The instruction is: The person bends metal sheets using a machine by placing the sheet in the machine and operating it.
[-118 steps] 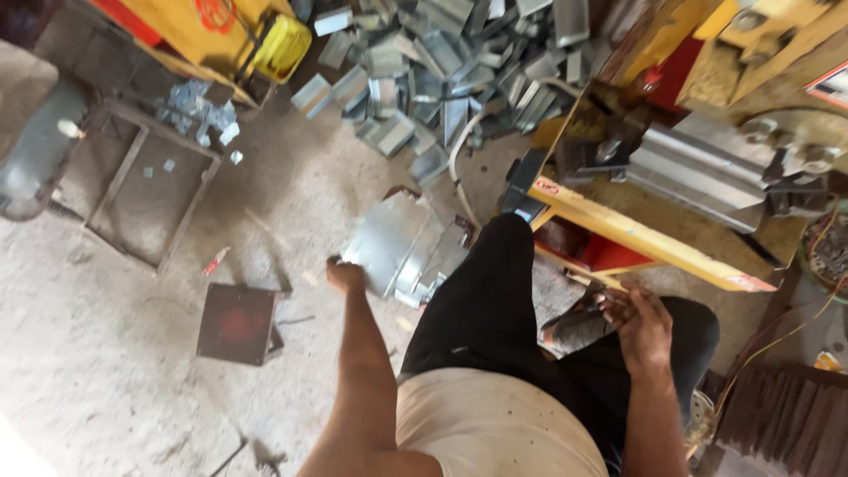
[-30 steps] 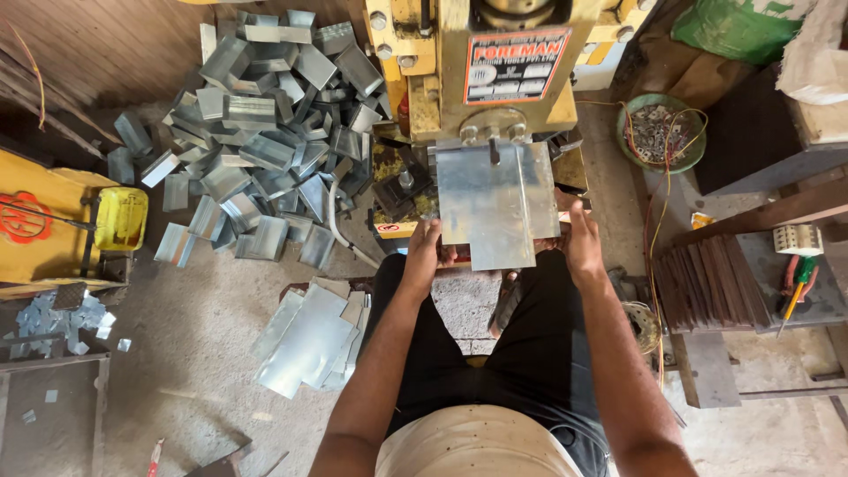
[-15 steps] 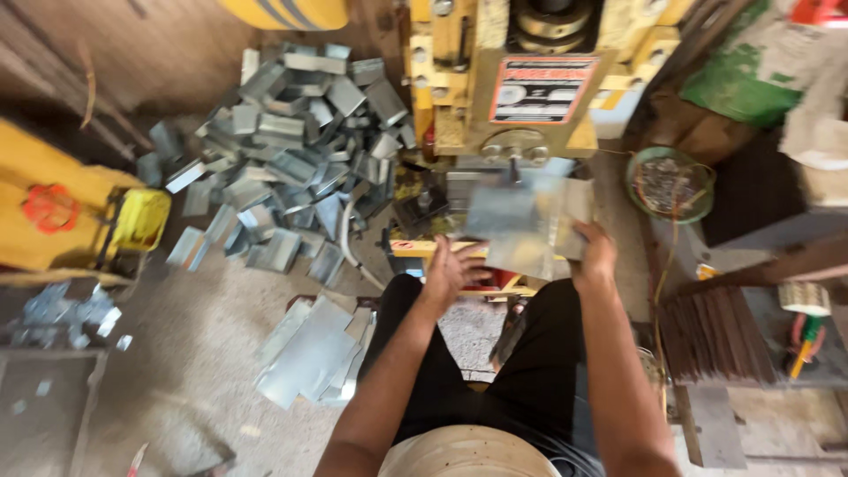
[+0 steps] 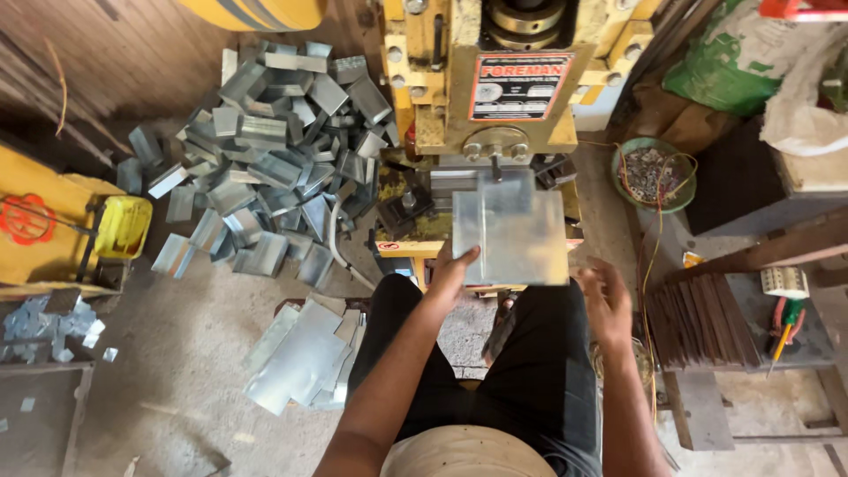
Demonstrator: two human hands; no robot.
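looking down from the head view, the left hand (image 4: 452, 269) pinches the lower left edge of a flat grey metal sheet (image 4: 512, 238), thumb on top and fingers under it. the sheet lies level, its far edge pushed under the front of the yellow press machine (image 4: 442, 79), and its near edge overhangs the person's black-clad knees. a faint fold line runs down the sheet near its left third.

the right hand (image 4: 605, 300) is open, fingers loosely spread and slightly curled, just beside the lower right corner of the sheet; whether it touches the sheet cannot be told.

on the floor (image 4: 177, 353), left of the person's left leg, lies a stack of flat sheet blanks (image 4: 300, 353), fanned and overlapping. further toward the far left of the floor, beside the press base, sits a large heap of bent metal pieces (image 4: 265, 150). a yellow plastic container (image 4: 122, 225) rests at the left edge of the floor against a yellow wooden frame (image 4: 44, 230). a small cluster of metal offcuts (image 4: 44, 327) lies below that frame.

right of the press, a green round bowl (image 4: 654, 172) holds small dark metal bits, with thin wires trailing from it. near the right edge, a stack of dark brown plates (image 4: 698, 322) lies on a low bench (image 4: 751, 353).
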